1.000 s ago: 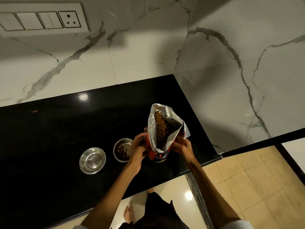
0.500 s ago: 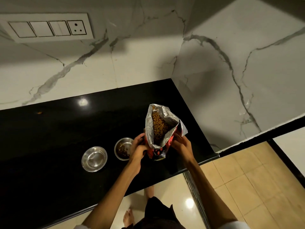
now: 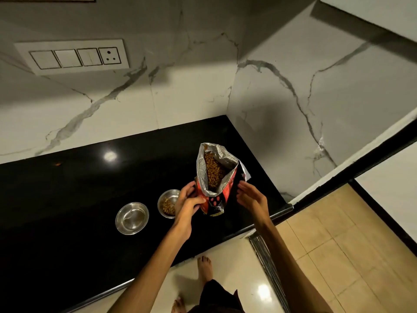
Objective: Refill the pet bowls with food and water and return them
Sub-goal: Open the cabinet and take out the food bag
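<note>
Your left grip (image 3: 188, 201) grasps open kibble bag (image 3: 213, 188); right grip (image 3: 251, 197) released beside it. Left of left grip: kibble-holding bowl (image 3: 168, 203), bare bowl (image 3: 132, 218).

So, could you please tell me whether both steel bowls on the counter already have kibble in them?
No: only the steel bowl beside the kibble bag holds kibble; the other steel bowl holds none.

The right hand (image 3: 250, 197), which had gripped the red and black foil-lined kibble bag (image 3: 214, 190) by its side, came off it and hung just beside it with fingers loosely spread. The left hand (image 3: 188, 199) kept its grip, and the bag stood more upright.
</note>
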Motion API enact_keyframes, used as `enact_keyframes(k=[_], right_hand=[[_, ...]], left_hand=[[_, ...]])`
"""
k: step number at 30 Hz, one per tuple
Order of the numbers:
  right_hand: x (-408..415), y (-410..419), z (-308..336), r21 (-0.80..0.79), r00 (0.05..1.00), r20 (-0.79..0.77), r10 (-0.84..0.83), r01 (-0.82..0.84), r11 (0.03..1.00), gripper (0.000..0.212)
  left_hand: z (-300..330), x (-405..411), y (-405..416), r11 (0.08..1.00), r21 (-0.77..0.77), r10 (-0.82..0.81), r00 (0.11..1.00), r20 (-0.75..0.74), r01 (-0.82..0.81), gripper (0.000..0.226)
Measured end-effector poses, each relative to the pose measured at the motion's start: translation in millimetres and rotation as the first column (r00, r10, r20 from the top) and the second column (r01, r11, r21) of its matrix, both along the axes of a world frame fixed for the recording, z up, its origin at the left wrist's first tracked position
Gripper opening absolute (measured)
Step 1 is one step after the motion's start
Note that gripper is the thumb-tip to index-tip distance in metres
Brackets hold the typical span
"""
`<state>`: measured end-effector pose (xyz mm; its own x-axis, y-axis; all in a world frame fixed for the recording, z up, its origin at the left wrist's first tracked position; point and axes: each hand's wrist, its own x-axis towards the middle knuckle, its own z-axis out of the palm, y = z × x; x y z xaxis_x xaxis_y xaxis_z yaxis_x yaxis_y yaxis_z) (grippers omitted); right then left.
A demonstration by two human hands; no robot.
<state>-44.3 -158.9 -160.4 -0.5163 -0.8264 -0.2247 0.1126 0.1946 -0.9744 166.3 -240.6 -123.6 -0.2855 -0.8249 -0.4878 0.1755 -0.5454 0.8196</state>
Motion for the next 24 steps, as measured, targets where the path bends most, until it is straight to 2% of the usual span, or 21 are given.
enact_keyframes(k=[4, 10, 12, 24], right_hand=[[6.8, 9.8, 10.8, -0.037, 0.999, -0.037, -0.018, 0.017, 0.999, 0.042], [22.4, 19.5, 45.9, -0.108, 0.997, -0.072, -0.030, 0.022, 0.994, 0.042], [28.1, 21.2, 59.6, -0.140, 0.995, -0.084, -0.046, 0.034, 0.990, 0.049], [33.0, 31.8, 142.7, -0.288, 0.971, -0.218, -0.095, 0.029, 0.957, 0.051]], left_hand=[[12.1, 6.2, 6.6, 0.999, -0.042, -0.005, 1.000, 0.006, 0.005, 0.063], [35.4, 17.5, 11.9, 0.995, -0.086, 0.048, 0.999, 0.020, -0.046, 0.063], [43.8, 21.0, 12.9, 0.991, -0.120, 0.069, 0.997, 0.023, -0.065, 0.062], [124.7, 3.9, 15.3, 0.918, -0.397, -0.006, 0.999, -0.037, -0.009, 0.053]])
